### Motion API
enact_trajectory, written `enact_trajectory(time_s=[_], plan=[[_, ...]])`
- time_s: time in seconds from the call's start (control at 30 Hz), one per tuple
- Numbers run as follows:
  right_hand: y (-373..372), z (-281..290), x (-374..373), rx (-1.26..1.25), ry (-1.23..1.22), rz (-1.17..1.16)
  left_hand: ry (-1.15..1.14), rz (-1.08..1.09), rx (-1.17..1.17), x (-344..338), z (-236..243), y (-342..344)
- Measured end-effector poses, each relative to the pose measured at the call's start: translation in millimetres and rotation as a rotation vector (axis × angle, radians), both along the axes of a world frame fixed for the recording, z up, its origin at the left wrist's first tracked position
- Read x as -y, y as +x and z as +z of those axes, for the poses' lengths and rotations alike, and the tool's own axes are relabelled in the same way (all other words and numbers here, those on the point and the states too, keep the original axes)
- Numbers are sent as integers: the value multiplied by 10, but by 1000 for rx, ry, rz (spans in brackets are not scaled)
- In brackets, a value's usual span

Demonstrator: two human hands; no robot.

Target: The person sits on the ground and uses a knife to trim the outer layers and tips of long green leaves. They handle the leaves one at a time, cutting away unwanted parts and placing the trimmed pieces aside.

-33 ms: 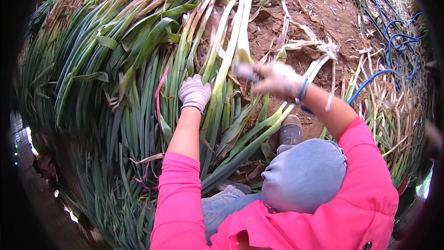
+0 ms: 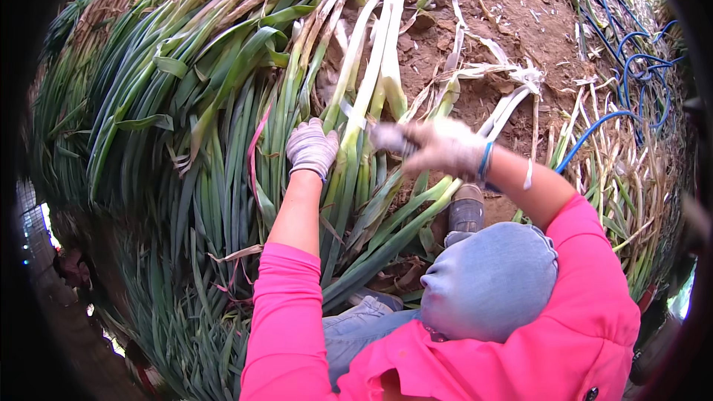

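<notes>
Long green onions (image 2: 369, 78) lie in front of me, white root ends away and green leaves towards me. My left hand (image 2: 312, 150), in a pale striped glove, is closed around some of their stalks near the leaf bases. My right hand (image 2: 443, 150), also gloved and blurred, grips a grey-handled tool (image 2: 392, 139). Its narrow silvery tip (image 2: 347, 108) points left among the stalks just beyond my left hand. The blur hides the tool's exact kind. A blue band circles my right wrist.
A thick heap of green onions (image 2: 126, 119) fills the left side. Brown soil (image 2: 512, 22) with scattered pale scraps lies ahead. A coiled blue hose (image 2: 631, 67) runs from the far right towards my right forearm. Stripped pale stalks (image 2: 613, 171) lie at right; my denim-covered knee (image 2: 490, 282) is below.
My right hand and the tool have shifted slightly nearer to me, down along the stalks. The left hand has stayed almost still on its grip.
</notes>
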State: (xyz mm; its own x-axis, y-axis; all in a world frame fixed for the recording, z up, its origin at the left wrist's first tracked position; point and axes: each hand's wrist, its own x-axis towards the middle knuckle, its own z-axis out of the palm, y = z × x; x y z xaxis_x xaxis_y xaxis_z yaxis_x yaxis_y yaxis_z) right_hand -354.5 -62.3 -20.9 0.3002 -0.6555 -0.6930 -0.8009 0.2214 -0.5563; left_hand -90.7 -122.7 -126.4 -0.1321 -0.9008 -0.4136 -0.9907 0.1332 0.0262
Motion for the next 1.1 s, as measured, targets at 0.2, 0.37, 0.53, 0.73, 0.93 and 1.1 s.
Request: enact_trajectory(time_s=[0.2, 0.37, 0.53, 0.73, 0.93, 1.1], plan=[[80, -140, -193, 83, -39, 62, 68, 14, 17, 32, 40, -32], [-179, -24, 180, 41, -72, -182, 52, 34, -6, 2, 55, -2], [-630, -571, 773, 150, -222, -471, 88, 39, -33, -65, 93, -54], [-653, -406, 1046, 110, -126, -698, 45, -32, -121, -109, 159, -75], [123, -91, 316, 89, -97, 12, -363, 3, -231, 170, -7, 61], [214, -217, 239, 189, -200, 38, -125, 83, 118, 444, -1, -101]])
